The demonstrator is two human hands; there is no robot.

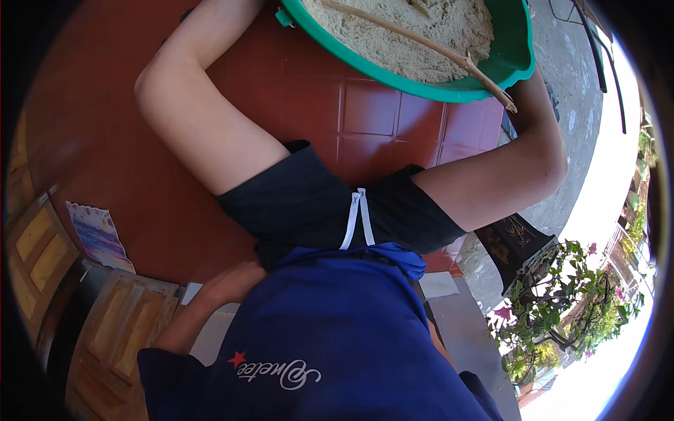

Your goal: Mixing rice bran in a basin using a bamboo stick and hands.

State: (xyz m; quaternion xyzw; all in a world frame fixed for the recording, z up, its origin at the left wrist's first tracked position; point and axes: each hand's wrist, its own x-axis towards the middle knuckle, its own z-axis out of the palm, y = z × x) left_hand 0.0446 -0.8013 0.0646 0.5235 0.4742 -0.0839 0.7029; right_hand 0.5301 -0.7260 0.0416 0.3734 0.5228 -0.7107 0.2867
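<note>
My left hand (242,281) is down beside my left hip, against the edge of my dark shorts (295,200). Its fingers are hidden, so I cannot see whether it grips anything. Only a sliver of my right arm (437,335) shows past my blue shirt; the right hand is out of sight. Beyond my spread, bent knees stands a green basin (435,90) of pale, crumbly, damp-looking material (379,49). Across it lies a long wooden stick (489,83), one end poking over the near rim. Neither hand touches the basin or the stick.
Red tiles (368,109) cover the floor between my legs. Wooden panelled doors (116,337) and a colourful picture sheet (102,235) are at left. On the right, a dark planter (512,245) holds a flowering plant (554,309) beside grey concrete (572,126).
</note>
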